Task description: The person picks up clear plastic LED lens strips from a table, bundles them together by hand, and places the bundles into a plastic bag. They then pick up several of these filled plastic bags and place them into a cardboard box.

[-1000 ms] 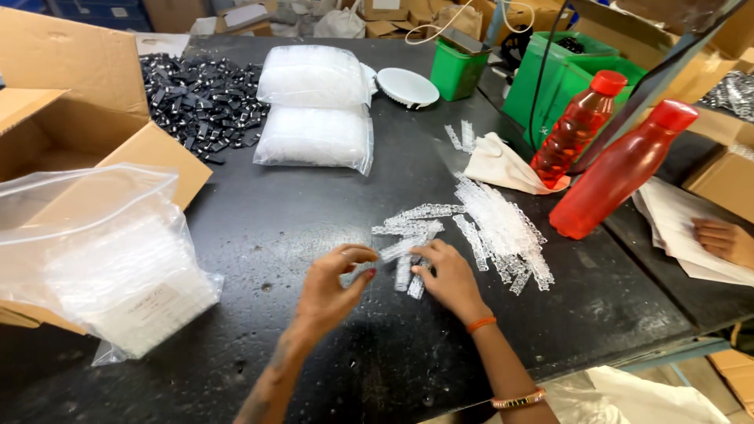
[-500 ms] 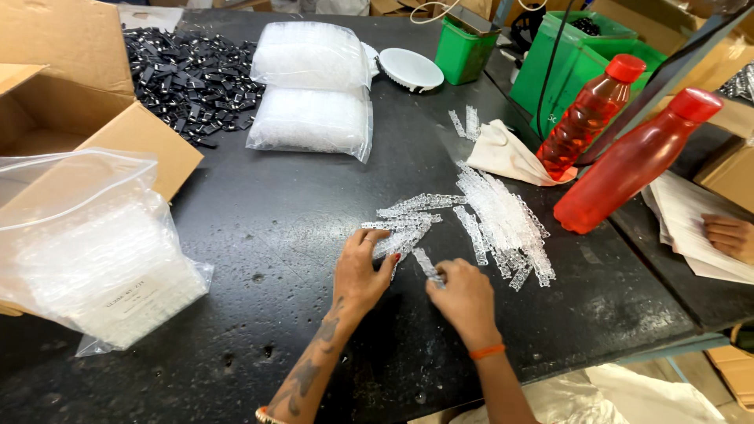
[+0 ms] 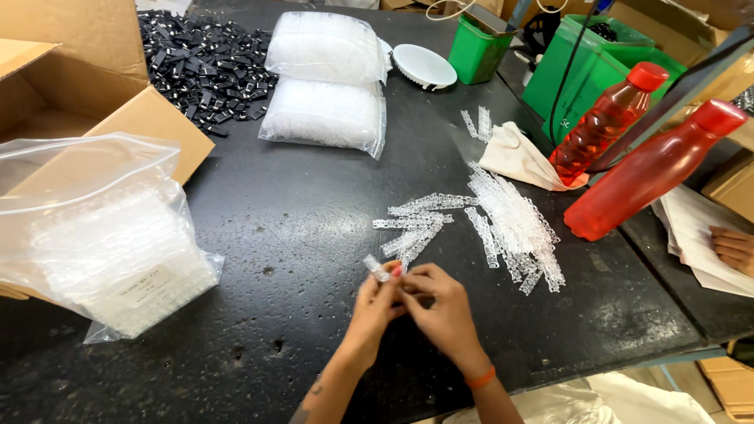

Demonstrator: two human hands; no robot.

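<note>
Clear plastic everywhere on black table (image 3: 298,235). Far left: cardboard box (image 3: 86,94), with open bag (image 3: 94,235) of clear strips slumped in front of it at near left. Beyond, far: heap of black clips (image 3: 204,63), then two sealed packs (image 3: 326,78) stacked, upper one leaning on lower. White lid (image 3: 422,66) and green tub (image 3: 479,51) just right of those, far side.

Near centre: left hand (image 3: 375,308) and right hand (image 3: 441,310) brought together, fingertips touching, both pinched on one small clear piece (image 3: 378,268) held just above table. Just beyond hands: loose strips (image 3: 420,220) lying flat, some fanned leftward, larger pile (image 3: 514,224) to right.

Right: white cloth (image 3: 518,157), two red bottles (image 3: 628,149) tilted side by side, green bin (image 3: 597,63) behind them. Far right edge: another person's fingers (image 3: 732,250) resting on white paper (image 3: 695,235).
</note>
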